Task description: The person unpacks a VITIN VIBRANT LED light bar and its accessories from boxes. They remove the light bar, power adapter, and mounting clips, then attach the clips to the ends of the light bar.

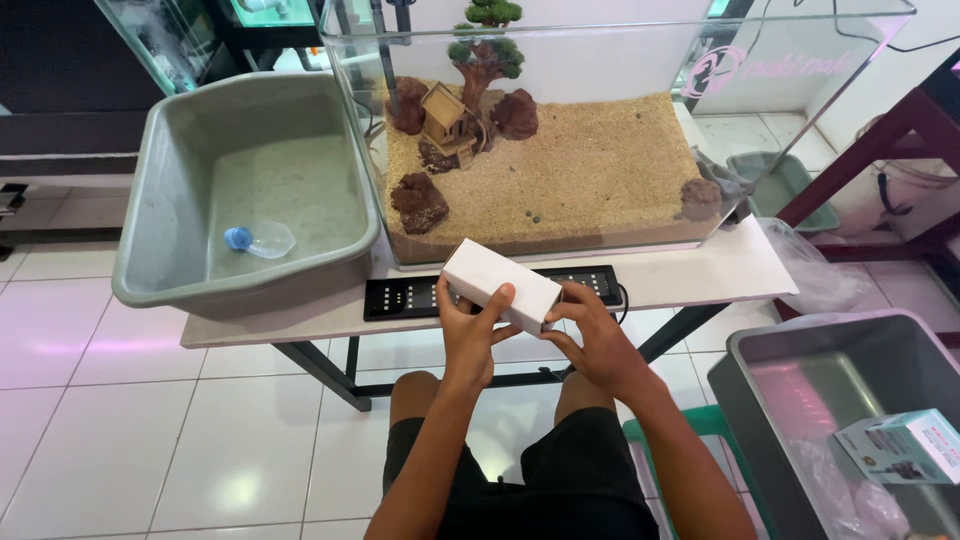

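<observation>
A plain white oblong box (497, 283) is held above my knees, in front of the white table (700, 272). My left hand (468, 330) grips its near long side, thumb up on the box. At the box's right end, my right hand (592, 336) has its fingers on the end flap. Just behind the box a flat black light panel (400, 296) lies on the table. Beyond it stands a glass aquarium (620, 120) with a sand bed, dark red rocks (419, 202), a small wooden house (447, 124) and a bonsai-like tree (483, 55).
A grey plastic tub (170, 200) sits at the table's left, holding sand and a clear bottle with a blue cap (255, 240). To my right a second grey tub (760, 390) contains a small printed carton (900, 447) and plastic wrap. White tiled floor surrounds the table.
</observation>
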